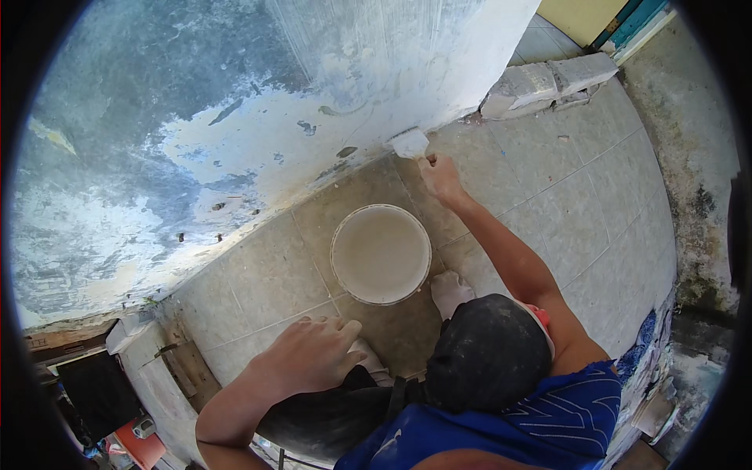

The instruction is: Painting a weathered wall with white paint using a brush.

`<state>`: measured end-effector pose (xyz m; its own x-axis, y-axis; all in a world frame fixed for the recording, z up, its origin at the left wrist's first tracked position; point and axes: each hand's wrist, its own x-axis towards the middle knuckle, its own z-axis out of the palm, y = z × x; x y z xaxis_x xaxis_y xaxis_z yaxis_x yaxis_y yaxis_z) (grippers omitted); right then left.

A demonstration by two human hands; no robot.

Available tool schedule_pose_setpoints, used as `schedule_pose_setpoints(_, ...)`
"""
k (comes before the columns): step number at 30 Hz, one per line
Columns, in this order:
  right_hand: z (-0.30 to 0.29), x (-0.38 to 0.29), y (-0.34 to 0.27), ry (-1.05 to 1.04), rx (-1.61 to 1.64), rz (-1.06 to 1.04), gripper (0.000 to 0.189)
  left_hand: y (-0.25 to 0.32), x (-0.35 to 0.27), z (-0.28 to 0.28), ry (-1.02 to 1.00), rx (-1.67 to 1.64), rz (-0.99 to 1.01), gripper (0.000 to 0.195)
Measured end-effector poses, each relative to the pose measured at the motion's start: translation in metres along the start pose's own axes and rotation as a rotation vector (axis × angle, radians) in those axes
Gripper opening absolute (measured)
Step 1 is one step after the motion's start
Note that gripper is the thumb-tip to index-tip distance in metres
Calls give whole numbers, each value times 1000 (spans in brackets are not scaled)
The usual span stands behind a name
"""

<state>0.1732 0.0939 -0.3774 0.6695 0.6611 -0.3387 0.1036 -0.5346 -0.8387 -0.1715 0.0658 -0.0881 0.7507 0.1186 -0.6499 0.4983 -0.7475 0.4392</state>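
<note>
My right hand (442,176) grips the handle of a wide flat brush (410,143) coated in white. Its bristle edge meets the foot of a wall (264,129), where patchy white covers part of a bluish-grey surface. Between my feet and the wall stands a round bucket (380,254) of off-white liquid, likely paint. Nothing is in my left hand (314,352); it lies over my left knee with the thumb apart from loosely bent fingers.
Grey tiles cover the floor (587,211). A low block ledge (546,85) juts from the wall's far right end. At lower left are a pale block kerb (155,358), a dark panel (97,393) and a red object (138,443). A stained wall (693,176) borders the right.
</note>
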Motion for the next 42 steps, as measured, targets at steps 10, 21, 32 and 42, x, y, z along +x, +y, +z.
schedule_pose_setpoints(10, -101, -88, -157, -35, 250, -296, 28, -1, 7, 1, -3, 13, 22, 39)
schedule_pose_setpoints(21, -40, -53, -95, -10, 449, -456, 20, 0, 3, 1, 19, 7, 28, 38)
schedule_pose_setpoints(32, -3, -37, -18, -151, 238, 139, 29, 2, -3, 3, 22, 20, 12, 39)
schedule_pose_setpoints(42, -52, -51, -99, -114, 310, 2, 27, 5, -2, 3, 32, 36, 33, 38)
